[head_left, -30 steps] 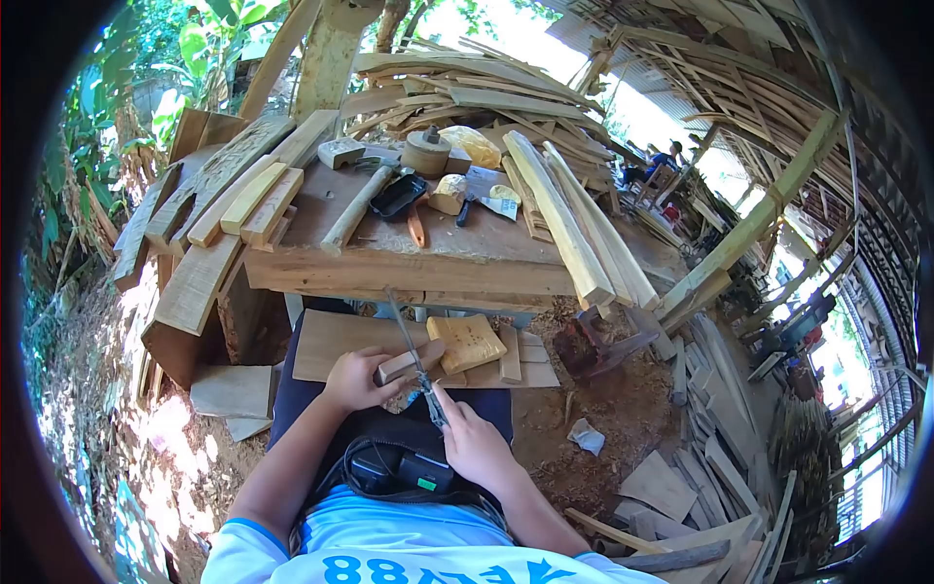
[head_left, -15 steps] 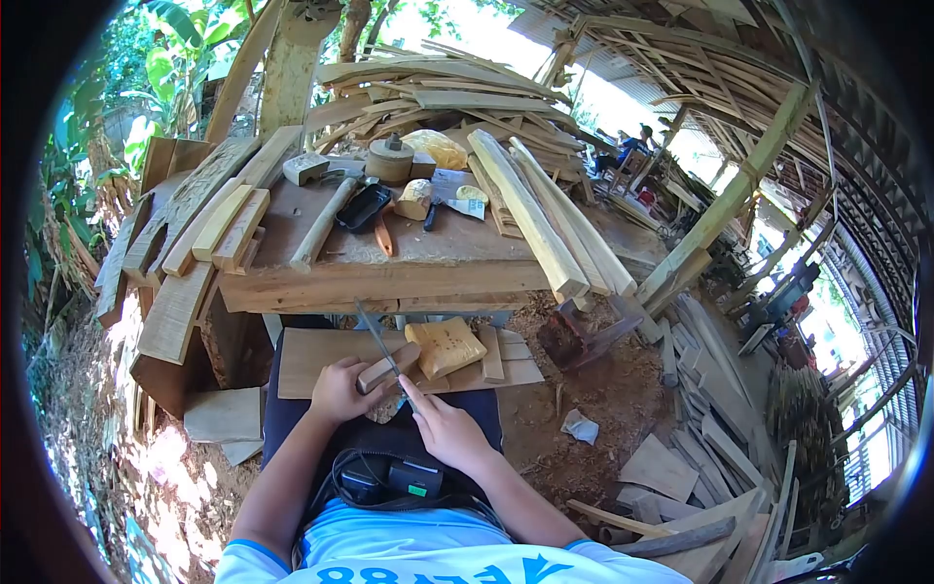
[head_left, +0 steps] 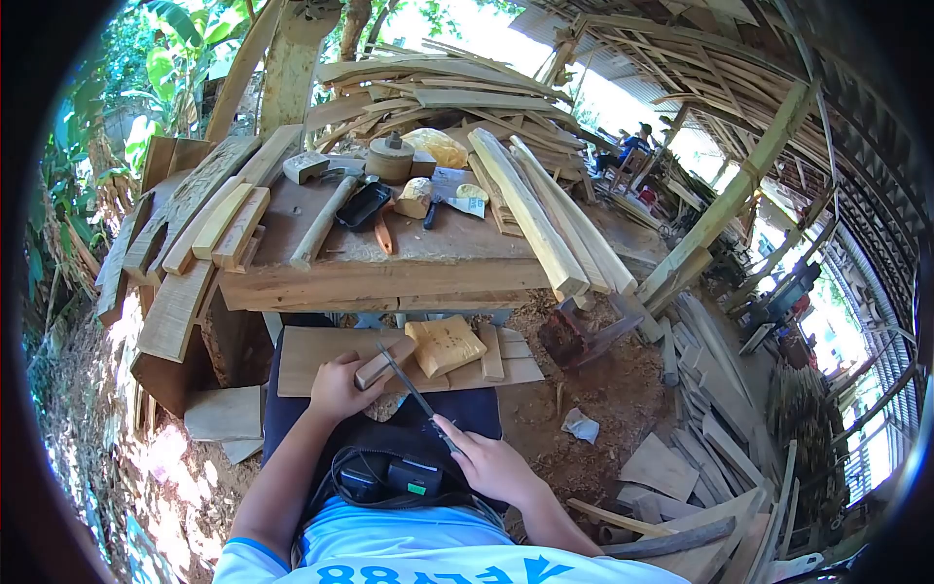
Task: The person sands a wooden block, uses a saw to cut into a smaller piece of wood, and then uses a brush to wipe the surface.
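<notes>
A small wooden block (head_left: 383, 363) is gripped in my left hand (head_left: 338, 389), above a flat board (head_left: 309, 362) across my lap. My right hand (head_left: 489, 465) is closed round the near end of a long, thin dark file (head_left: 413, 392). The file slants up and to the left, and its far end lies against or just over the block. Right beside the block, a yellowish wrapped bundle (head_left: 446, 346) rests on the board. A short wood strip (head_left: 492, 355) is to the right of the bundle.
A workbench (head_left: 389, 282) ahead holds a hammer (head_left: 324, 222), a black tray (head_left: 364, 205), an orange-handled brush (head_left: 383, 234) and long wood pieces (head_left: 530, 214). Stacked boards (head_left: 180, 302) stand at left, scrap wood (head_left: 720, 419) at right. A person (head_left: 639, 138) is in the distance.
My right hand has moved down and to the right, drawing the file back with it. My left hand and the block have barely moved.
</notes>
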{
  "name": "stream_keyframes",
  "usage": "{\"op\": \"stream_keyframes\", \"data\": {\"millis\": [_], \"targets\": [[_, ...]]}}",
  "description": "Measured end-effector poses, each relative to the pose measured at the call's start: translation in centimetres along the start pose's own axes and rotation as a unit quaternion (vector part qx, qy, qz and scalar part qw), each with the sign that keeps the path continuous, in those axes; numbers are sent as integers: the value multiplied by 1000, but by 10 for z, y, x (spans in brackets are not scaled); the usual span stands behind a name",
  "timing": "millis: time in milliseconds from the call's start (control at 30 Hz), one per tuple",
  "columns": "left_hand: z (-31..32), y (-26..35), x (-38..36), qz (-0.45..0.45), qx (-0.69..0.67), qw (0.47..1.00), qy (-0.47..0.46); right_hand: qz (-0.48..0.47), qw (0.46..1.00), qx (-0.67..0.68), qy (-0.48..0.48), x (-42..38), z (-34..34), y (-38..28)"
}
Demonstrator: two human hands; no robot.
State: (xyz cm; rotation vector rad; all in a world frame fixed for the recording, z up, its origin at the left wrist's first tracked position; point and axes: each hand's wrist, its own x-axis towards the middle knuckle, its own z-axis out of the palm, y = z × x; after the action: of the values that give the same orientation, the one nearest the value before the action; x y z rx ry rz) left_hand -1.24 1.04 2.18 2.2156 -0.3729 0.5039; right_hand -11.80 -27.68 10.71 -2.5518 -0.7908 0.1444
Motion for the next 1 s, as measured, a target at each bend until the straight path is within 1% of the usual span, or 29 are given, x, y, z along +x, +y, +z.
{"op": "stream_keyframes", "data": {"millis": [67, 133, 200, 267, 333, 367, 433, 567, 633, 667, 767, 867, 933, 1000], "targets": [[3, -2, -1, 2, -4, 1000, 4, 25, 999, -9, -23, -3, -3, -3], [5, -3, -1, 5, -17, 1000, 16, 28, 999, -13, -20, 2, -2, -3], [3, -6, -1, 1, -12, 1000, 5, 31, 999, -17, -16, 10, -3, -2], [2, -6, 0, -3, -5, 1000, -3, -2, 999, -38, -11, 19, -6, -1], [3, -1, -2, 46, -40, 998, 29, -6, 999, -46, -12, 28, -7, -6], [2, -1, -1, 47, -40, 998, 27, -10, 998, -56, -15, 32, -6, -8], [-1, 1, 0, 21, -43, 999, -17, 2, 999, -48, -11, 39, 2, -8], [-2, 1, 1, 17, -45, 999, -6, 15, 1000, -24, -4, 35, 3, -8], [-1, -1, 2, -5, -13, 1000, -8, 7, 1000, -19, 6, 25, -1, -8], [-1, -1, 3, -6, -14, 1000, -8, 0, 1000, -13, 18, 20, -3, -6], [1, 0, 4, -6, -5, 1000, 3, 5, 1000, -19, 14, 9, -6, -1], [-1, 0, 2, -9, -14, 1000, -7, -5, 1000, -18, 11, 11, -6, -2], [-5, 3, 4, 27, -31, 999, -16, 3, 1000, -16, 4, 21, -8, -4], [-5, 5, 3, 28, -41, 999, -18, 9, 1000, -14, -3, 34, -4, -6]]}}
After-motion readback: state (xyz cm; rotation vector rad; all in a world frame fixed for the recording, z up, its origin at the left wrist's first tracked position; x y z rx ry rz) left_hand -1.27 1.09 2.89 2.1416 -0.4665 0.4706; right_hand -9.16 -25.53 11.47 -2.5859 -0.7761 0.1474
